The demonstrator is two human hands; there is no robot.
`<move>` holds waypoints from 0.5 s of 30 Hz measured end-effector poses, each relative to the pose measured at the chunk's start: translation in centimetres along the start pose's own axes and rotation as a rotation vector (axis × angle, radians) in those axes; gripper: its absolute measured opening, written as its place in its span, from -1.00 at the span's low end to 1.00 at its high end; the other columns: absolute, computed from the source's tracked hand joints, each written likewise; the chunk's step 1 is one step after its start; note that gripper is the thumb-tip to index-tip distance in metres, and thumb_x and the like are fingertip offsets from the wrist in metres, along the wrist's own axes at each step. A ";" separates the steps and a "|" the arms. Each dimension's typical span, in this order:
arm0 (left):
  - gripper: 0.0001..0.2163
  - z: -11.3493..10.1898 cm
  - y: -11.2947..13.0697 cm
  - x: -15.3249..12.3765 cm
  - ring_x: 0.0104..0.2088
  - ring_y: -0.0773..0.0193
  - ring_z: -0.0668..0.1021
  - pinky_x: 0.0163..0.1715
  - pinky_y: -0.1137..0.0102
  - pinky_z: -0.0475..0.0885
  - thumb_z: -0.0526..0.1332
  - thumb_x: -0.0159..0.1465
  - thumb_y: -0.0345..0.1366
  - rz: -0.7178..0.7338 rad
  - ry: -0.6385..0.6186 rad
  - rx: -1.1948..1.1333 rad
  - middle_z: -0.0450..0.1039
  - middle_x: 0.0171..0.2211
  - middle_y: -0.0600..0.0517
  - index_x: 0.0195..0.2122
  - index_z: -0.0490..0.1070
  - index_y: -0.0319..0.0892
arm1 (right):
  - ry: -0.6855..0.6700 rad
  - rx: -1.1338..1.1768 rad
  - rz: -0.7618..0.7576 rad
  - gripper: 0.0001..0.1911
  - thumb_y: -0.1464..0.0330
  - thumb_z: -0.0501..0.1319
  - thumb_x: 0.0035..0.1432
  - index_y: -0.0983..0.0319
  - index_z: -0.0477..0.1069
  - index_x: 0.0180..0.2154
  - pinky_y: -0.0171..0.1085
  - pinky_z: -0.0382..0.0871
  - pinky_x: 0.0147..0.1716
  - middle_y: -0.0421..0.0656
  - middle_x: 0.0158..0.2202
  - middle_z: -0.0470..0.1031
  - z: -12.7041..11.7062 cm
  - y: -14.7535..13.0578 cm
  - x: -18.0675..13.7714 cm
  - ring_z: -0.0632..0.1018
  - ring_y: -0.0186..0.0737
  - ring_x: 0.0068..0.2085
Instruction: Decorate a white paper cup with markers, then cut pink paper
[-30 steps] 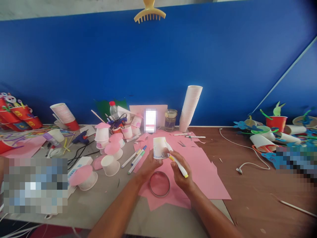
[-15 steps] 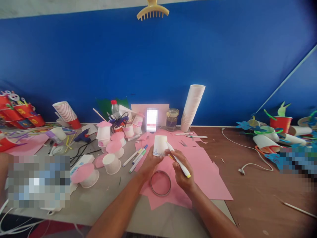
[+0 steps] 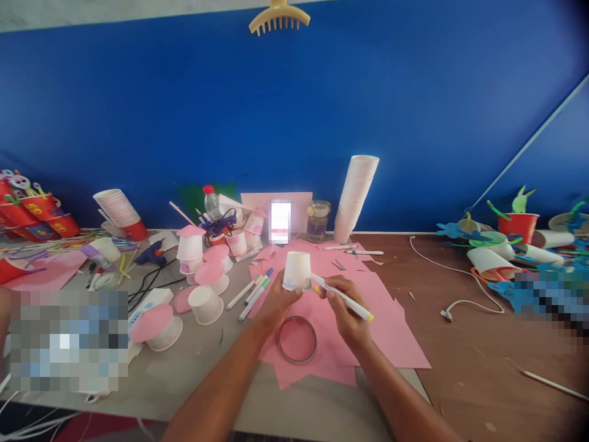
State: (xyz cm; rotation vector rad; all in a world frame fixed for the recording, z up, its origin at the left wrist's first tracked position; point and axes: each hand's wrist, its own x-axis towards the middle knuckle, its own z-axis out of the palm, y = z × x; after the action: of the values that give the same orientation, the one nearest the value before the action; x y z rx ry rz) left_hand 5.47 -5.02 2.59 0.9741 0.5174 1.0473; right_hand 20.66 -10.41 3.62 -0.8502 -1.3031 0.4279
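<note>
Marker (image 3: 350,302) and right hand (image 3: 347,310): drawn outward from the cup since the earlier frame, the marker lying flatter, more blue drawing on view. Paper cup (image 3: 297,267), white, one: base up, between the hands above pink paper (image 3: 377,313), blue drawing along its lower edge. Handling, by judgement: very light, thin-walled, stiffest at rim and base, easily dented mid-wall; fresh ink might smear, so the rim or undrawn wall is the better hold. Left hand (image 3: 276,304): pinching the cup at its lower rim, thumb in front, other fingers partly hidden. Right hand: fingers and thumb closed round the marker, tip just beside the cup's right side. Ring (image 3: 297,362), one: on the paper, nearer the body than both hands. White cup (image 3: 205,305), rim down, left of the left hand; inside not visible. Stack of white cups (image 3: 358,196), nested, beyond the right hand. Glass jar (image 3: 317,227), lidded, beyond the hands, contents unclear. Clear bottle (image 3: 210,202), red cap, beyond and left of the left hand; contents unclear. Red cup (image 3: 518,228), far right of the right hand, green rabbit shape (image 3: 519,201) rising from it.
</note>
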 end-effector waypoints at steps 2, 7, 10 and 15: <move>-0.48 -0.2 -0.2 0.0 -0.09 0.13 0.49 -0.01 0.24 0.31 0.41 0.06 -0.29 0.009 0.014 0.040 0.49 -0.14 -0.06 0.06 0.35 -0.14 | -0.071 -0.046 -0.062 -0.87 0.37 0.17 0.23 0.17 0.44 -0.18 -0.16 0.46 -0.34 -0.08 -0.29 0.54 0.3 -0.2 -0.1 0.56 -0.14 -0.29; -0.48 -0.1 -0.6 0.1 -0.09 0.12 0.50 -0.06 0.28 0.34 0.41 0.06 -0.30 0.022 0.036 0.090 0.50 -0.11 -0.06 0.07 0.35 -0.12 | -0.120 -0.114 -0.210 -0.78 0.44 0.13 0.22 0.16 0.43 -0.11 -0.12 0.48 -0.28 -0.06 -0.25 0.55 0.7 -0.5 -0.2 0.57 -0.10 -0.23; -0.46 0.0 -0.4 0.2 -0.11 0.15 0.52 -0.03 0.27 0.34 0.40 0.06 -0.34 0.030 0.046 0.041 0.52 -0.13 -0.03 0.08 0.34 -0.11 | -0.104 -0.132 -0.191 -0.79 0.42 0.11 0.25 0.16 0.43 -0.11 -0.14 0.47 -0.31 -0.07 -0.30 0.53 0.7 -0.6 -0.1 0.56 -0.12 -0.25; -0.49 -0.9 1.2 0.1 -0.24 0.16 0.57 0.01 0.16 0.39 0.32 0.12 -0.19 -0.111 -0.050 -0.351 0.53 -0.24 -0.07 0.09 0.33 -0.21 | 0.100 -0.062 -0.024 -0.78 0.29 0.05 0.32 0.17 0.41 -0.09 -0.15 0.45 -0.31 -0.14 -0.35 0.48 0.3 -0.1 0.0 0.53 -0.19 -0.34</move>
State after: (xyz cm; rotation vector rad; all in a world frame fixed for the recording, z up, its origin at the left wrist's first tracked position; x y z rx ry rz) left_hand 4.28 -4.42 3.17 0.6519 0.3280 0.9715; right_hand 20.38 -10.38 3.74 -0.8961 -1.2379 0.3237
